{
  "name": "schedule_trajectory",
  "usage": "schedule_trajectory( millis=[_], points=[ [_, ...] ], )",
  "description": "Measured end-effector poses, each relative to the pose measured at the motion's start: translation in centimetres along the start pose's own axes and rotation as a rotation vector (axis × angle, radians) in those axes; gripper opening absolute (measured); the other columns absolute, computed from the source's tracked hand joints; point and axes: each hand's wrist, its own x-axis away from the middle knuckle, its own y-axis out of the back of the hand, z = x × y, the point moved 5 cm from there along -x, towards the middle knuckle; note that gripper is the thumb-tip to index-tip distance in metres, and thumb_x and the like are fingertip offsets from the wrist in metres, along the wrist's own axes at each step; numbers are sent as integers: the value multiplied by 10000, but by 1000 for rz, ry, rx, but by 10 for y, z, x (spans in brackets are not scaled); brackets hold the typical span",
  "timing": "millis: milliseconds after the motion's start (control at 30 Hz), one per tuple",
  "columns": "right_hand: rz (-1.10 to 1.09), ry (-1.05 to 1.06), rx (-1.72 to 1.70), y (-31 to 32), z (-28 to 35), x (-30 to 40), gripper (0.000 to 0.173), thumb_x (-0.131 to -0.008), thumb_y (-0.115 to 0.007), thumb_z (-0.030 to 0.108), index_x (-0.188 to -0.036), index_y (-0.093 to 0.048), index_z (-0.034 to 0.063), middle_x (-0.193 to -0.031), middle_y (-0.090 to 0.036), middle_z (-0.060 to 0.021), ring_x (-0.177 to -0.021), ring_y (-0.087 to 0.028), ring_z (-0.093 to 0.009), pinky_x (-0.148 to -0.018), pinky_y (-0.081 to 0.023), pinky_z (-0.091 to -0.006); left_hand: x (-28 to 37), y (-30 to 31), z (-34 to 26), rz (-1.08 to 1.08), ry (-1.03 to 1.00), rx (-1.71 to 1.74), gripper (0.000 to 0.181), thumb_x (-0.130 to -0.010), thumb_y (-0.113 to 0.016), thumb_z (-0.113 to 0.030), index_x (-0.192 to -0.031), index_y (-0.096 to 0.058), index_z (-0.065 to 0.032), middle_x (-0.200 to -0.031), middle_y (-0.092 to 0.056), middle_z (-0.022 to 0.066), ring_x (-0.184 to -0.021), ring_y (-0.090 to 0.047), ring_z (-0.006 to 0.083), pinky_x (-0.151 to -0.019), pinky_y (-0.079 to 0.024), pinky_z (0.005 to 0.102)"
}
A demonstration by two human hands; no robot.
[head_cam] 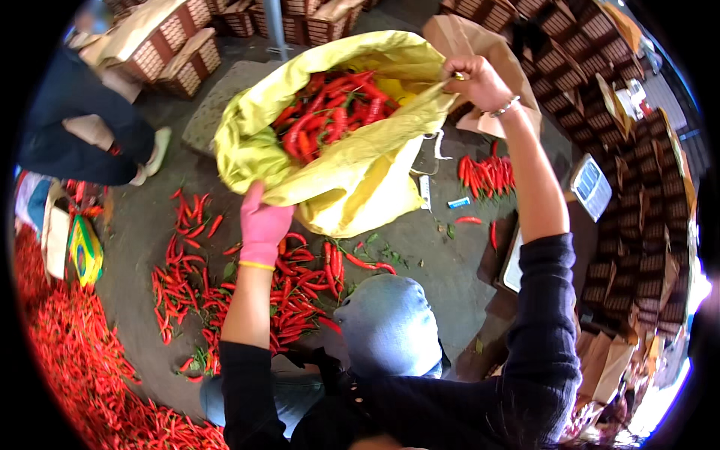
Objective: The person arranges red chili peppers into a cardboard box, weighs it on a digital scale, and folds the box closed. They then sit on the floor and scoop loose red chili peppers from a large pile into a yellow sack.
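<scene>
A large yellow woven sack (360, 194) gapes wide in front of me, with a heap of red chili peppers (337, 115) inside. My left hand (263, 228), in a pink glove with a yellow cuff, grips the near left part of its rim. The bare right hand (478, 84), with a bracelet at the wrist, pinches the rim at the far right. Below the sack, loose red chilies (295, 298) lie spread over the grey floor, some with green stems and leaves. A neater bunch of chilies (486, 175) rests on the floor to the right.
A big chili pile (79, 349) covers the lower left. A person in dark clothes (84, 124) stands at the left. Stacked brown crates (635, 208) line the right side. A scale with a display (590, 185) stands before them. Behind the sack is a stone slab (211, 107).
</scene>
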Motion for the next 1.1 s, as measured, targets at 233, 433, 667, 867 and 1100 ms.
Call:
schedule_trajectory(
  millis=[233,433,667,867,1100],
  points=[
    [-756,-429,-413,-70,-135,166,206,-774,-626,7,-979,-607,14,-830,-615,-34,-743,-554,-71,-633,-454,-232,61,11,-1,88,267,10,286,-827,-613,-89,-1086,-558,19,-1086,-596,143,-1056,-550,231,-917,-428,314],
    [-70,-912,484,-211,-269,282,525,-685,-542,-64,-1165,-519,146,-1274,-462,-184,-987,-575,-398,-807,-502,-441,123,122,-84,326,297,-1157,407,-891,-498,-118,-1277,-442,-5,-1247,-504,106,-1174,-483,221,-1014,-379,326],
    [-31,-1174,351,-255,-334,295,337,-690,-613,39,-1024,-578,74,-1093,-585,-208,-926,-603,-382,-778,-509,-438,179,119,-161,-479,225,-1014,366,-903,-443,-106,-1249,-466,8,-1307,-464,126,-1196,-448,202,-1021,-335,341],
    [-80,-1303,155,-279,-324,205,320,-695,-665,182,-989,-626,61,-1012,-629,-201,-978,-605,-340,-824,-505,-398,56,-136,-89,268,-381,-1616,423,-793,-471,-20,-1213,-476,28,-1320,-440,157,-1232,-394,353,-1060,-261,442],
    [42,-887,146,-274,-300,157,261,-708,-630,167,-967,-657,154,-938,-651,-134,-924,-622,-317,-775,-513,-420,-50,-161,37,522,-750,-1913,678,-865,-374,-550,-1276,-427,-14,-1336,-390,212,-1227,-341,424,-1028,-218,570]
  ],
)
